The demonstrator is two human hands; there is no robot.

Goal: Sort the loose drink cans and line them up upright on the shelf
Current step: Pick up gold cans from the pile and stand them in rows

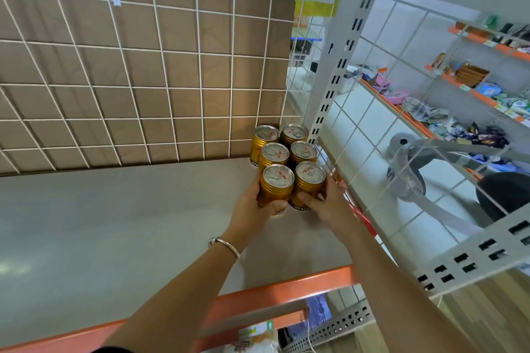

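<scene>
Two bare forearms are reaching in from the near edge, the left one wearing a thin bracelet (pixel 225 246). The left hand (pixel 252 206) is gripping the front-left can (pixel 277 185), its thumb lying across the can's near side while the can's body is hiding the other fingers. The right hand (pixel 327 205) is clasping the front-right can (pixel 309 180), thumb curled on the near face and fingers wrapping the far right side; how tightly they are pressing is hard to tell. Both gold cans are standing upright on the grey shelf (pixel 114 223), touching each other. Just beyond the fingertips, four more cans (pixel 275 153) are standing upright in two pairs, packed into the shelf's back right corner against the wire grid (pixel 143 66). The hands are covering the held cans' lower labels.
</scene>
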